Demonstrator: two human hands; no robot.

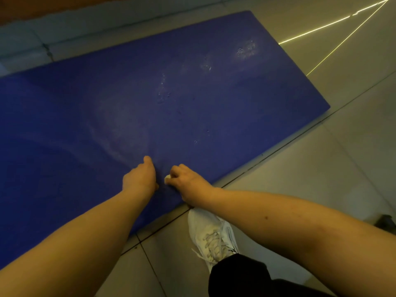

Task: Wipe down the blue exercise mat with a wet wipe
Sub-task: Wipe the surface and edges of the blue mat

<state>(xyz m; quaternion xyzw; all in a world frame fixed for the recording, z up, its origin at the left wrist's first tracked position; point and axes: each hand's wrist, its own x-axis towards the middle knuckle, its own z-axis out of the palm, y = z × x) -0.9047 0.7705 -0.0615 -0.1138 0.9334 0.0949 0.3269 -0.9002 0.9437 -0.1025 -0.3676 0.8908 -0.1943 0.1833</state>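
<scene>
Head view, wipe [167,178] in right hand [188,181], on mat [85,125]

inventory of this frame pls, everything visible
exercise mat: 1, blue, flat on the floor, fills most of the view
wet patches: several, pale, far part of mat
wet wipe: 1, white, in the right hand, near the mat's near edge
floor: pale grey tiles, around the mat
light streaks: 2, yellowish, floor, top right
dark object: 1, right edge, unidentifiable
sneaker: 1, white, floor beside mat
trouser leg: 1, black, bottom
left hand: on mat, left of wipe
right hand: grips wipe
</scene>
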